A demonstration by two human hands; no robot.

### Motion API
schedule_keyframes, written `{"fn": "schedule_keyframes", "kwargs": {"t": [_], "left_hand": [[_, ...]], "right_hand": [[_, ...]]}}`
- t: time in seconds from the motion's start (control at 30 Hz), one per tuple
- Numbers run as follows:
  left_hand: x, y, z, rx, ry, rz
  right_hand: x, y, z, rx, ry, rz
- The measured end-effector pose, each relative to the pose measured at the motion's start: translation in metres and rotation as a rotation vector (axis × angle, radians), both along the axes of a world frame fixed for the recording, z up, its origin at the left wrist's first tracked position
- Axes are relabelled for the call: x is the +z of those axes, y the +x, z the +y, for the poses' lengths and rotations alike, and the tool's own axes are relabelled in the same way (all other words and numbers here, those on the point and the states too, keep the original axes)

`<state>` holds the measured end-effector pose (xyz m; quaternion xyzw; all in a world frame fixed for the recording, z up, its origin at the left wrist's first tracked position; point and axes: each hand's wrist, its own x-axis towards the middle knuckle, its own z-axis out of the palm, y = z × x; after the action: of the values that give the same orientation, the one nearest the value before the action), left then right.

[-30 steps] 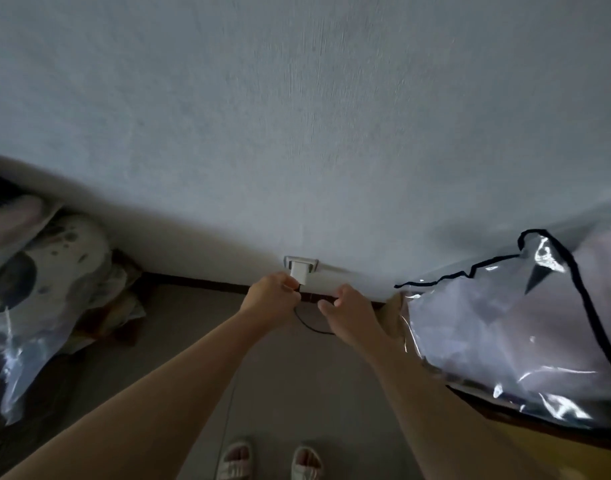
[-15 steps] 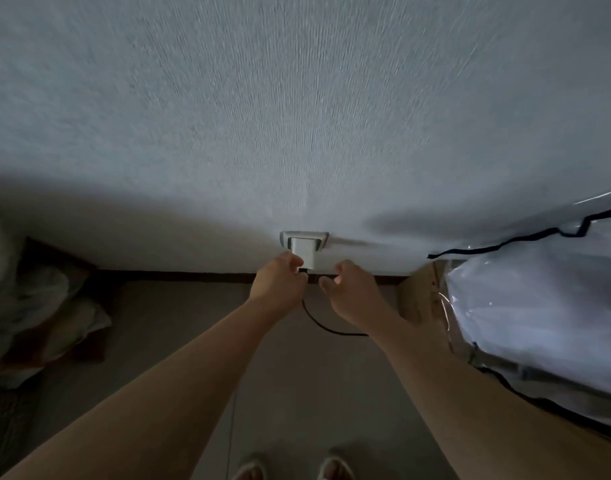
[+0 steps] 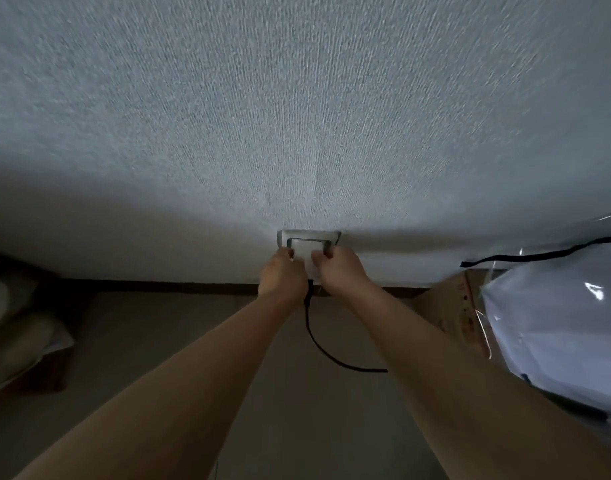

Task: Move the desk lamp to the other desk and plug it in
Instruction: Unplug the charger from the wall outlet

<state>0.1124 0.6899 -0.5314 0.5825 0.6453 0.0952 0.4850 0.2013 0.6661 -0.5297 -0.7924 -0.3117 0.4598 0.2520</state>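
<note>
A white wall socket (image 3: 309,236) sits low on the textured wall, just above the dark skirting. A white plug adapter (image 3: 305,255) is pressed against it, held from both sides. My left hand (image 3: 282,276) grips its left edge and my right hand (image 3: 342,271) grips its right edge. A black cable (image 3: 326,351) drops from under the adapter and curves right behind my right forearm. The lamp itself is out of view.
A clear plastic bag with black trim (image 3: 560,327) and a cardboard box (image 3: 453,310) stand at the right. Bundled soft items (image 3: 16,341) lie on the floor at the left. Grey floor (image 3: 179,327) runs between them.
The view has moved closer to the socket. Both hands rose from below the adapter onto its sides, and the right hand let go of the cable near the plug.
</note>
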Motion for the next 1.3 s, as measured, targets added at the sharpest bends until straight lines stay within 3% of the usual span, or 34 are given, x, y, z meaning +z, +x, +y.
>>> {"fn": "schedule_keyframes", "kwargs": {"t": [0.33,0.6,0.9,1.13,1.3], "left_hand": [[-0.002,-0.004,-0.012,-0.02,-0.02,0.034],[0.036,-0.018,-0.042,-0.077,-0.062,0.093],[0.154,-0.018,-0.052,0.118,-0.079,-0.156],[0.283,-0.021,-0.044,0.269,0.102,-0.263],[0.368,-0.023,-0.041,0.324,0.135,-0.381]], "right_hand": [[-0.002,-0.005,-0.007,-0.012,-0.058,0.012],[0.039,-0.021,-0.044,-0.006,-0.034,0.093],[0.156,-0.02,-0.071,-0.011,0.079,0.166],[0.276,-0.024,-0.095,-0.005,0.127,0.369],[0.359,-0.023,-0.102,0.171,0.219,0.2]]}}
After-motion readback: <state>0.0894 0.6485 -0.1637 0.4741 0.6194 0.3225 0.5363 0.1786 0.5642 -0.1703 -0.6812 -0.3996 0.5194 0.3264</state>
